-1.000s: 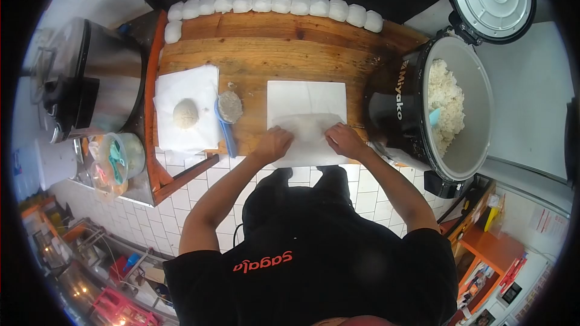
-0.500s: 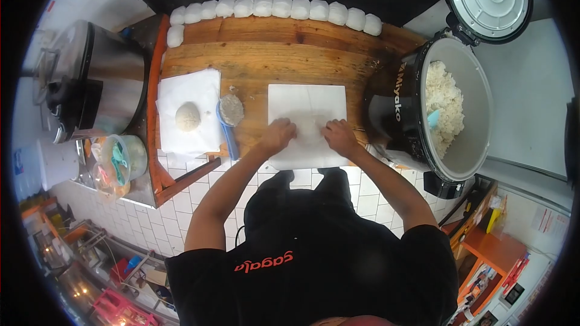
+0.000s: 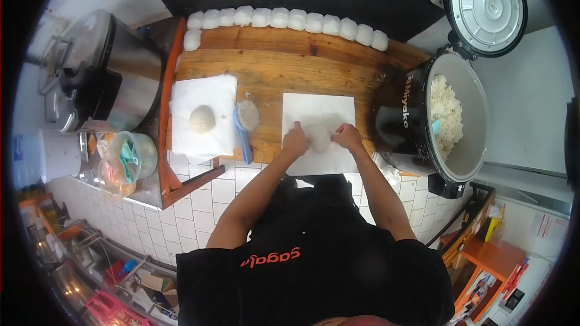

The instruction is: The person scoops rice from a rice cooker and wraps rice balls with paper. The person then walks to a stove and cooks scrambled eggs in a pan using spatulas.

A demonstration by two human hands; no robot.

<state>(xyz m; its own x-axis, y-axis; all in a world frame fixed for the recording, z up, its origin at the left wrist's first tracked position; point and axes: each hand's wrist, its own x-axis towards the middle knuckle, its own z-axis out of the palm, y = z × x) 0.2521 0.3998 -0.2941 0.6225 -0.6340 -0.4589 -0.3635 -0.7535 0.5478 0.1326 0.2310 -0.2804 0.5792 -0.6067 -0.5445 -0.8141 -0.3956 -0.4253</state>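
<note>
Paper bundle (image 3: 319, 137): pale, rounded, whitish-grey, slightly see-through toward the middle, thin covering drawn over it. Lay on the white paper (image 3: 318, 105), at the near edge of the bench (image 3: 260, 63), between both hands. Fine creases too blurred to read.

Left hand (image 3: 296, 140) was at the bundle's 9 o'clock, touching its side; could not tell whether its fingers pinched or only pressed. Right hand (image 3: 348, 137) was at 3 o'clock, fingers bent in and pinching the covering's edge.

Around the bundle: rice mound (image 3: 202, 120), domed and off-white, sat at 9 o'clock on white sheets (image 3: 214, 89). Blue-handled scoop (image 3: 243, 139), filled with rice, lay between mound and bundle, just beside the sheets. Wrapped white packets (image 3: 280, 17) ran along the far side, 10 to 1 o'clock. Black rice cooker (image 3: 402, 121) stood at 3 o'clock, lid (image 3: 485, 6) open, loose rice (image 3: 446, 111) inside.
</note>
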